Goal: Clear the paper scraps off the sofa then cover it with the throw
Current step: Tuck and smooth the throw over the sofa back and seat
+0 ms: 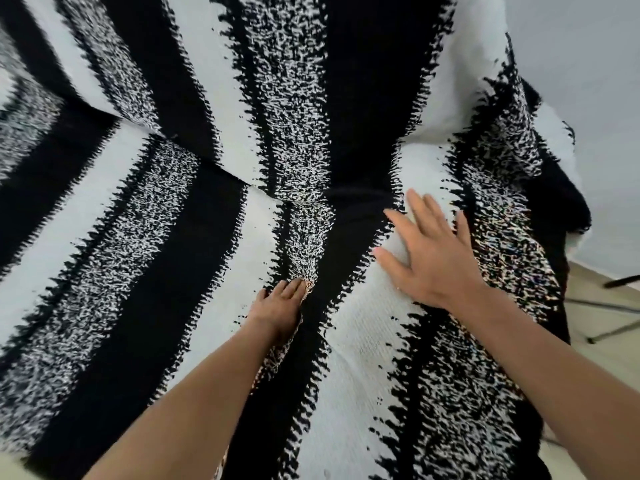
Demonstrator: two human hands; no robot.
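Note:
A black-and-white striped throw (214, 237) lies spread over the sofa, covering its seat and backrest; the sofa itself is hidden beneath it. My right hand (426, 251) rests flat on a white stripe of the seat, fingers spread, holding nothing. My left hand (280, 303) lies lower, at the middle of the seat, with its fingers pressed into a fold of the throw beside a speckled stripe. No paper scraps show anywhere in view.
A grey wall (588, 81) stands behind the sofa at the right. Pale floor (609, 358) shows at the lower right, with thin black tripod legs (613, 306) resting on it close to the sofa's right end.

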